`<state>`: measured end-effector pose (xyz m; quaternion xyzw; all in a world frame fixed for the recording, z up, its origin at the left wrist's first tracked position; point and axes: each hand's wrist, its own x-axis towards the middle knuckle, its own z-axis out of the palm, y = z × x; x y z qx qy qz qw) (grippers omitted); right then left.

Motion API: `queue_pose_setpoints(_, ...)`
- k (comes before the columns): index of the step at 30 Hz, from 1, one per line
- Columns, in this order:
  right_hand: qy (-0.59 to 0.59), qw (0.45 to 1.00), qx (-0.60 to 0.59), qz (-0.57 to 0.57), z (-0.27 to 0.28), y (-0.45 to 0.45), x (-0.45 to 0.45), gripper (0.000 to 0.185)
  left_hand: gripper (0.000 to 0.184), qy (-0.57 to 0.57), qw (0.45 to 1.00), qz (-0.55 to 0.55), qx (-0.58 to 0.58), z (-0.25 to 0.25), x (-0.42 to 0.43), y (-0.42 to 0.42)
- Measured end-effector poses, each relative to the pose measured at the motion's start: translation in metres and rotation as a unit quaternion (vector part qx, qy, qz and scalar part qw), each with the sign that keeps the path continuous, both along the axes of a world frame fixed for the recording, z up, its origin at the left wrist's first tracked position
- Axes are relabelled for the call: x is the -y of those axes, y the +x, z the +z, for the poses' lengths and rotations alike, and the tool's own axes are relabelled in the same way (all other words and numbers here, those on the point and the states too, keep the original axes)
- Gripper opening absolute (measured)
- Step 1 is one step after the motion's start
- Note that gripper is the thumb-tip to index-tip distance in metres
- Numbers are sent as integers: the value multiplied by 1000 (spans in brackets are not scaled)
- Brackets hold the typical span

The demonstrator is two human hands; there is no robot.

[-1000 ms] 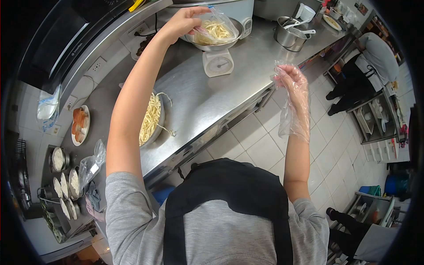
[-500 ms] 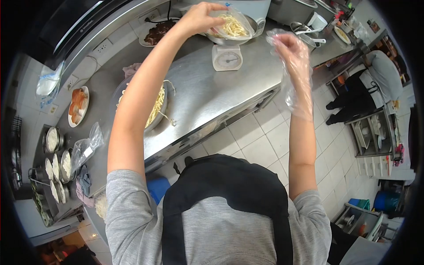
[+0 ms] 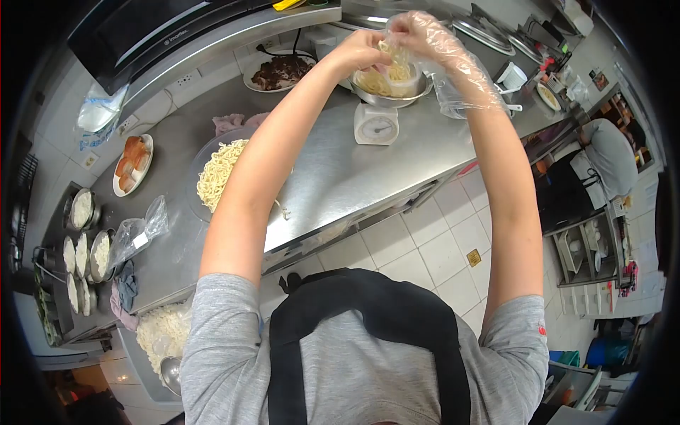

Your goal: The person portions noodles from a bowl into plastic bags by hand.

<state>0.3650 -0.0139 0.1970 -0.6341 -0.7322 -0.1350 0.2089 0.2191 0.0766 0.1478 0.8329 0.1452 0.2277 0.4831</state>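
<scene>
Over a metal bowl (image 3: 398, 100) on a white dial scale (image 3: 377, 125), my left hand (image 3: 363, 54) is closed on the edge of a clear plastic bag (image 3: 402, 71) with noodles in it. My right hand (image 3: 418, 35), in a loose clear plastic glove, is closed at the upper side of the same bag. What its fingers grip is hidden by the glove's folds and glare. A large clear bowl of noodles (image 3: 219, 173) sits on the steel counter, partly behind my left forearm.
A plate of dark food (image 3: 278, 74) and a plate of orange-brown pieces (image 3: 132, 164) stand on the counter (image 3: 340, 177). Metal bowls of white food (image 3: 83, 210) are at the left. A person in grey (image 3: 610, 152) stands at the far right.
My gloved right hand has moved left and up from beside the counter to the bag over the bowl, close to my left hand. The view has shifted, showing more of the noodle bowl.
</scene>
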Motion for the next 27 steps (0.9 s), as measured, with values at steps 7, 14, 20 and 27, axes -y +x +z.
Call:
queue_pose_setpoints(7, -23, 889, -448, 95, 47, 1, 21, 16, 31, -37, 998, 60, 4, -7, -1, 23)
queue_pose_setpoints(14, -98, 986, -116, -72, 57, -15, 23, 11, 29, -26, 999, 34, 10, -5, 6, 17)
queue_pose_setpoints(20, -12, 973, -225, -50, 61, -15, 21, 17, 28, -83, 995, 49, 32, -14, -5, 24)
queue_pose_setpoints(27, 63, 972, -222, -44, 95, -5, 22, 18, 21, 40, 994, 103, 11, -19, -5, 21)
